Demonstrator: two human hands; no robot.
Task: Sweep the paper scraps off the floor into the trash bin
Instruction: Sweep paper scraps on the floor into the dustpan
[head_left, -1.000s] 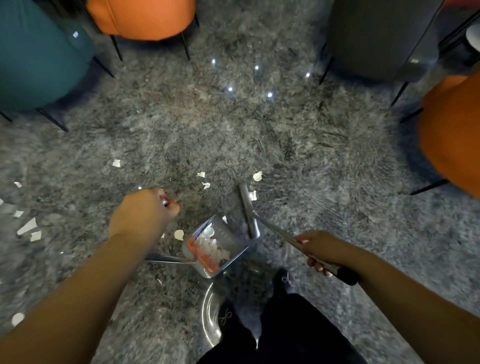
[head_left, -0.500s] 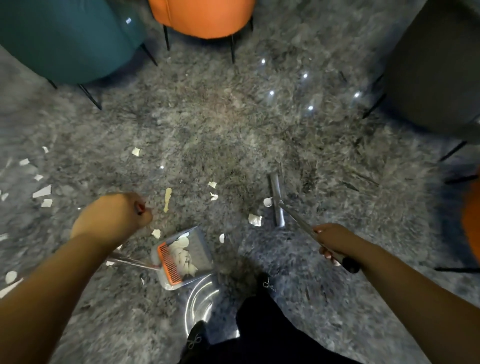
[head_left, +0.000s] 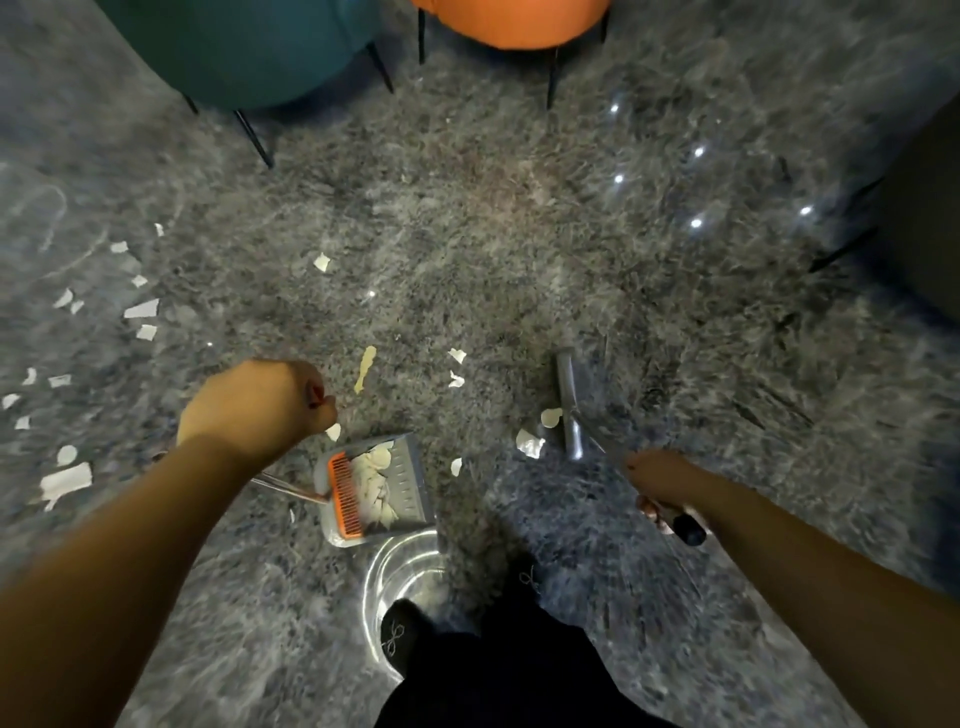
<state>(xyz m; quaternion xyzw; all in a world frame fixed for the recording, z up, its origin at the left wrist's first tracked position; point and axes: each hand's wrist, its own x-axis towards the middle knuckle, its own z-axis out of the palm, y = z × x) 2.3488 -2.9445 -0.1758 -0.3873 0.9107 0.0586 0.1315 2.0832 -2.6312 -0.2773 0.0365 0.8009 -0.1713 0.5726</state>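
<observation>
Gripping tight, my left hand is curled round the top of the dustpan's handle, a thin metal rod running down to the dustpan. Further left, torn paper scraps lie scattered over the grey speckled floor. I see the dustpan tilted, with a heap of white scraps in it and an orange comb along its left edge. Just below it sits the shiny trash bin, its rim partly hidden behind my dark shoe. More scraps lie between the dustpan and the broom head, two of them just beside it. My right hand is wrapped round the broom's handle. At the top stand a teal chair and an orange chair.
</observation>
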